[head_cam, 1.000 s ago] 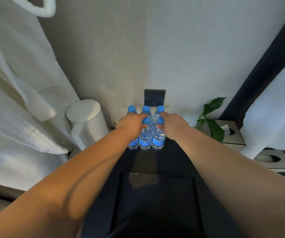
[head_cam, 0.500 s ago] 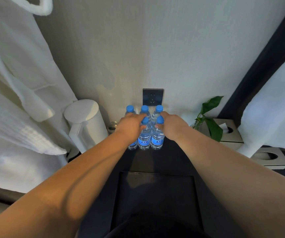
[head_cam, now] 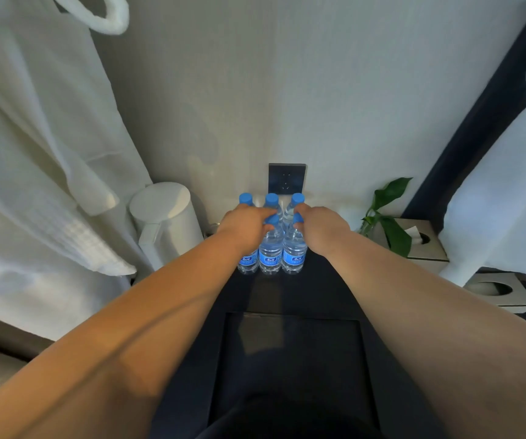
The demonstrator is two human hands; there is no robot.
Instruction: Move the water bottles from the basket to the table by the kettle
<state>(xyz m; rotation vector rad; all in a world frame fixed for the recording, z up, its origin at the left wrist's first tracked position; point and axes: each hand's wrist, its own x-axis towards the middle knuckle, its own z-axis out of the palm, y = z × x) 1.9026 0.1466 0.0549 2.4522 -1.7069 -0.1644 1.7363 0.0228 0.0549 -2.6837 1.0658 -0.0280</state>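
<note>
Hardly budged since half a second ago: keeps the same reach and the same grip, with the bottles on the same spot. Passes, nearest, over a dark rectangular panel (head_cam: 290,359) set into the dark table (head_cam: 325,289). Stretches both bare forearms forward above it. Curls the left hand (head_cam: 245,228) over the top of the front-left bottle, hiding its cap, with fingertips reaching the blue cap of the front-middle one. Curls the right hand (head_cam: 322,231) round the neck of the front-right bottle, fingers pressed against its blue cap. Holds between the two hands the water bottles (head_cam: 269,255), standing upright on the table in a tight block, touching one another: three blue-labelled ones in front, three blue caps showing behind. Cannot tell how far the fingers wrap on the hidden side. Keeps the block just right of a white kettle (head_cam: 168,223), near but apart from it, handle turned toward the camera. Faces, straight behind the bottles, a dark wall socket (head_cam: 286,178) on the pale wall. Finds farther right a green plant (head_cam: 388,217), then a tissue box (head_cam: 423,245) and a second box (head_cam: 499,293) nearer the camera. Shows at the left a white robe (head_cam: 33,169) hanging, its folds beside the kettle.
</note>
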